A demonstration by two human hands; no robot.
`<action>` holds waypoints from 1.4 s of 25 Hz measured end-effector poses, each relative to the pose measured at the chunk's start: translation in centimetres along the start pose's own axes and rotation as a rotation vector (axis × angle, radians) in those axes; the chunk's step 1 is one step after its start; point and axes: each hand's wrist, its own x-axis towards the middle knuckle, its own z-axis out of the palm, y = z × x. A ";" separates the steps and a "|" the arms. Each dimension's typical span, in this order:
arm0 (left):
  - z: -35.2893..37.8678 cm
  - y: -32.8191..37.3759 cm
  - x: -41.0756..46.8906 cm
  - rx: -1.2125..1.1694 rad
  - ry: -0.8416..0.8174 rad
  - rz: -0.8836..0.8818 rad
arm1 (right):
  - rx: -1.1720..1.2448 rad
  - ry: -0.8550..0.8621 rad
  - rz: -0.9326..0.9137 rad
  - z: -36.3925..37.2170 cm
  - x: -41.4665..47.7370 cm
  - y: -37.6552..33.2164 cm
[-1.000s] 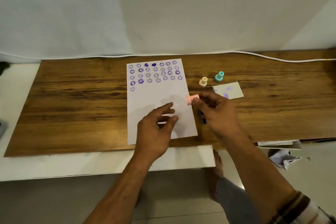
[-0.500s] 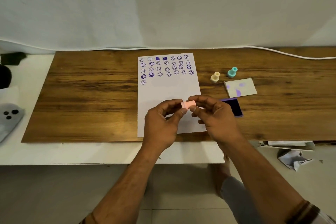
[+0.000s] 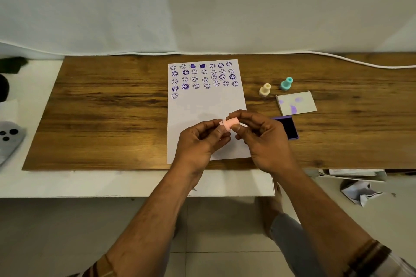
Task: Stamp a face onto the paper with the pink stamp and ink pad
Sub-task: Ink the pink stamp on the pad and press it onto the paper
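Nearest you, both hands are up off the counter (image 3: 101,119) with the pink stamp (image 3: 229,124) pinched between them, hovering over the near end of the paper (image 3: 202,105). Your right hand (image 3: 263,139) has it between thumb and forefinger, other fingers curled loosely. Your left hand (image 3: 200,141) pinches the stamp's left end with its fingertips. My guess is you're pulling a cap off or turning it to check which way the face points; I can't tell which. It's lying sideways, so the printing face isn't visible.

The stamp itself is a short, stubby pale-pink cylinder with a slightly wider lip at the left end.

Just right of your right hand sits the ink pad (image 3: 288,128), open with its dark purple surface up, partly hidden by your fingers. Handy spot, close to the stamping hand. A bit farther is its lid (image 3: 296,103), smudged with purple.

Farther still, a cream stamp (image 3: 265,90) and a teal stamp (image 3: 286,83) stand upright beside the paper, parked out of the way.

The far end of the sheet has rows of purple smiley faces, with one lone face starting a new row at the left. The next one probably goes beside it.
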 end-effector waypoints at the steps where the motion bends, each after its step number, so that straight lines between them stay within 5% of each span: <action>1: 0.0 0.0 0.1 -0.043 -0.010 -0.024 | -0.004 0.005 -0.010 0.0 0.0 -0.1; 4: -0.6 -0.1 0.5 -0.068 0.003 -0.027 | -0.039 0.082 -0.030 -0.5 0.2 -0.9; 9: -1.5 -0.9 1.4 0.146 0.124 0.129 | -0.441 0.234 -0.001 -5.9 0.2 -0.2; 17: -1.2 -1.3 1.6 0.278 0.143 0.217 | -0.863 0.168 -0.052 -7.4 0.1 2.4; 35: -0.9 -1.4 1.4 0.313 0.174 0.214 | -0.974 0.243 -0.016 -4.7 -0.1 2.0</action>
